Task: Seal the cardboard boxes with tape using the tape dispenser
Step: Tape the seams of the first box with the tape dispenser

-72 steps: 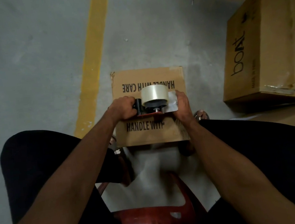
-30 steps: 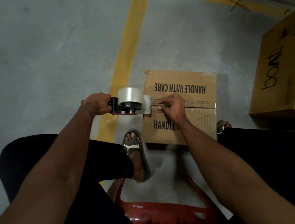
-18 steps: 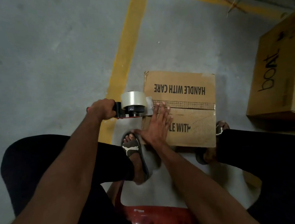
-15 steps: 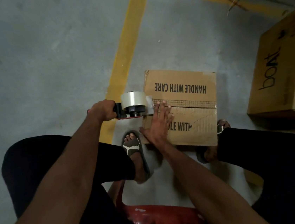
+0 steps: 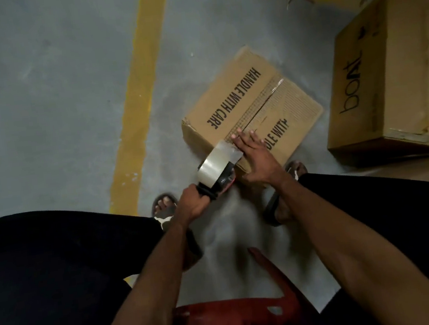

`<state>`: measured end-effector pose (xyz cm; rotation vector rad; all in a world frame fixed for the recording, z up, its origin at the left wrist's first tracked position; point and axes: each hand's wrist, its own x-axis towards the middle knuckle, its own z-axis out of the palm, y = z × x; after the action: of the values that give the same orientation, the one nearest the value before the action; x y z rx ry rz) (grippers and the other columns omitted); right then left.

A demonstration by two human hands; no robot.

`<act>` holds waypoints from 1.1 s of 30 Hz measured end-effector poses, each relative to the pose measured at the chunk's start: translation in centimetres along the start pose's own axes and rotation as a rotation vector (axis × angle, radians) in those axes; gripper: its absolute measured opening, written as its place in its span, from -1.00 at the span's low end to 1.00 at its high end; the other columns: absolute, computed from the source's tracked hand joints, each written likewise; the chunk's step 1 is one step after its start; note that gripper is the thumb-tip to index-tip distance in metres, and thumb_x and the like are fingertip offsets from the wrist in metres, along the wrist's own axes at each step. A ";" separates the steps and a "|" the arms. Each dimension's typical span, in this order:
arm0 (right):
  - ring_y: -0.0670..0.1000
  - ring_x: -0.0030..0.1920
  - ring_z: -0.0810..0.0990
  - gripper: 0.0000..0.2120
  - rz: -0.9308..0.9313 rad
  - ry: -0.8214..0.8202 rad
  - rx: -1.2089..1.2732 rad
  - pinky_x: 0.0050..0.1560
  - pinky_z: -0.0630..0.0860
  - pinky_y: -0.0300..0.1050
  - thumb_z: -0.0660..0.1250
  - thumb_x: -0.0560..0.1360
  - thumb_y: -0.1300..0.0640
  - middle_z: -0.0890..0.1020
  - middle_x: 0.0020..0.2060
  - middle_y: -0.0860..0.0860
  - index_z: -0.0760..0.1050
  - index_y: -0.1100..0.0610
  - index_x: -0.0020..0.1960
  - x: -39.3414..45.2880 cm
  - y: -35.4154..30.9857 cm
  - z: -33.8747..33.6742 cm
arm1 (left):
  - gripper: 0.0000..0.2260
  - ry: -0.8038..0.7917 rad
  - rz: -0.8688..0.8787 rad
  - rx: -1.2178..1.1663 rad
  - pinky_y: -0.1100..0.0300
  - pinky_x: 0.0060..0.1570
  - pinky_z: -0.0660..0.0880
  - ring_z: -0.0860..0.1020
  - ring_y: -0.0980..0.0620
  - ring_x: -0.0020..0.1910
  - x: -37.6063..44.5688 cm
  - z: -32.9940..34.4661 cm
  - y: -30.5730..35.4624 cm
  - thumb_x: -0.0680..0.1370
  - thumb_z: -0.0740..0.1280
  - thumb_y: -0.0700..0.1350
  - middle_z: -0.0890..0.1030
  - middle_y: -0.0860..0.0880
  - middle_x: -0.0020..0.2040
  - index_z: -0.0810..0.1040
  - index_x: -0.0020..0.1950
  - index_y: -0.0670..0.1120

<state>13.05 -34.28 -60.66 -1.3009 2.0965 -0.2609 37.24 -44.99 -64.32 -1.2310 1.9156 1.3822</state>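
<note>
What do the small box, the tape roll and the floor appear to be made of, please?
Small box: brown corrugated cardboard, matte, with printed lettering and a dented corner. Tape roll: clear plastic film, glossy, its loose end translucent. Floor: likely grey concrete, dull and mottled, with a painted yellow line.

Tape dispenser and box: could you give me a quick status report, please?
Left hand grips tape dispenser at box's near corner. Right hand flat on small box, pressing the tape end. Seam taped. Nothing in the way.
</note>
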 end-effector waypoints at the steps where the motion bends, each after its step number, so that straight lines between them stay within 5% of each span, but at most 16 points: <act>1: 0.22 0.64 -0.16 0.15 0.007 -0.011 -0.006 0.50 -0.09 0.44 0.53 0.26 -0.01 -0.10 0.66 -0.08 -0.05 -0.07 0.68 0.0 -0.1 0.1 | -0.66 0.029 -0.006 -0.005 0.10 -0.18 0.44 0.63 -0.26 -0.01 -0.6 0.1 -0.1 0.45 0.35 0.09 0.66 -0.21 -0.05 0.60 0.01 -0.18; 6: 0.19 0.64 -0.21 0.19 0.027 -0.034 -0.007 0.53 -0.15 0.37 0.56 0.26 0.19 -0.13 0.66 -0.08 -0.08 -0.05 0.68 0.0 -0.7 0.1 | -0.66 0.092 -0.102 0.065 0.07 -0.03 0.41 0.58 -0.32 0.14 -1.7 -1.1 -0.1 0.55 0.36 0.01 0.63 -0.28 0.11 0.57 0.17 -0.23; 9: 0.17 0.65 -0.19 0.14 0.080 -0.049 -0.032 0.52 -0.12 0.35 0.53 0.31 0.20 -0.13 0.67 -0.07 -0.08 -0.03 0.69 0.3 -0.8 -0.1 | -0.59 0.058 -0.059 0.003 0.08 -0.11 0.44 0.61 -0.29 0.06 -1.5 -1.3 0.4 0.45 0.29 0.12 0.65 -0.25 0.03 0.58 0.06 -0.19; 11: 0.15 0.64 0.04 -0.15 0.141 0.037 0.115 0.55 -0.03 0.27 0.46 0.46 0.13 0.08 0.66 0.01 0.15 0.06 0.65 0.1 -2.5 0.0 | -0.60 0.014 -0.053 -0.005 0.04 -0.09 0.52 0.64 -0.22 0.00 -1.3 -1.7 0.4 0.42 0.31 0.15 0.67 -0.21 -0.01 0.58 0.02 -0.16; 13: 0.09 0.43 0.39 -0.39 0.234 0.156 0.313 0.54 0.27 0.19 0.38 0.56 -0.12 0.39 0.48 0.09 0.41 0.14 0.51 -0.5 -5.8 0.1 | -0.58 -0.009 -0.040 -0.023 0.03 -0.04 0.54 0.64 -0.16 0.01 -0.5 -1.5 -0.2 0.43 0.38 0.13 0.67 -0.17 0.02 0.58 0.10 -0.16; 16: 0.11 0.40 0.41 0.12 0.453 0.078 0.298 0.49 0.30 0.23 0.39 0.23 -0.58 0.35 0.43 0.04 0.28 0.13 0.53 -0.7 -11.7 1.4 | -0.50 -0.009 -0.055 -0.056 0.06 0.10 0.49 0.60 -0.22 0.15 -1.0 -1.5 0.5 0.45 0.33 0.11 0.64 -0.22 0.18 0.56 0.26 -0.20; 18: 0.12 0.49 0.31 0.35 0.551 0.067 0.127 0.53 0.17 0.31 0.45 0.05 -0.60 0.28 0.48 0.05 0.15 0.16 0.58 -0.5 -14.4 3.0 | -0.56 -0.008 -0.001 -0.080 0.15 0.08 0.42 0.59 -0.21 0.20 -1.6 -1.3 1.0 0.51 0.32 0.06 0.64 -0.24 0.19 0.61 0.23 -0.23; 22: 0.10 0.38 0.39 0.13 0.560 0.228 -0.101 0.47 0.29 0.27 0.67 0.06 -0.26 0.40 0.36 0.06 0.23 0.12 0.44 -0.1 -15.2 5.1 | -0.45 0.049 -0.033 -0.090 0.04 0.06 0.38 0.54 -0.24 0.22 -1.9 -0.4 0.9 0.50 0.22 0.23 0.60 -0.19 0.21 0.55 0.18 -0.22; 26: 0.08 0.21 0.43 0.03 0.498 0.275 -0.182 0.33 0.42 0.07 0.68 -0.01 -0.24 0.46 0.22 0.03 0.30 0.08 0.31 0.6 -13.7 5.3 | -0.43 0.057 -0.016 -0.114 0.11 -0.09 0.33 0.57 -0.31 0.14 -0.9 0.6 1.1 0.37 0.14 0.20 0.62 -0.30 0.14 0.58 0.10 -0.21; 33: 0.08 0.14 0.43 0.07 0.540 0.337 -0.102 0.18 0.49 0.00 0.66 -0.09 -0.25 0.47 0.19 0.05 0.34 0.13 0.28 1.9 -13.7 5.3 | -0.62 0.070 -0.062 -0.080 0.09 -0.17 0.39 0.61 -0.29 0.03 1.2 -0.5 -0.1 0.44 0.33 0.20 0.64 -0.28 0.08 0.57 -0.02 -0.11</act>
<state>25.69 -41.69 -58.94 -0.7308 2.6845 -0.1426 36.75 -45.89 -65.16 -1.3825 1.8681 1.4128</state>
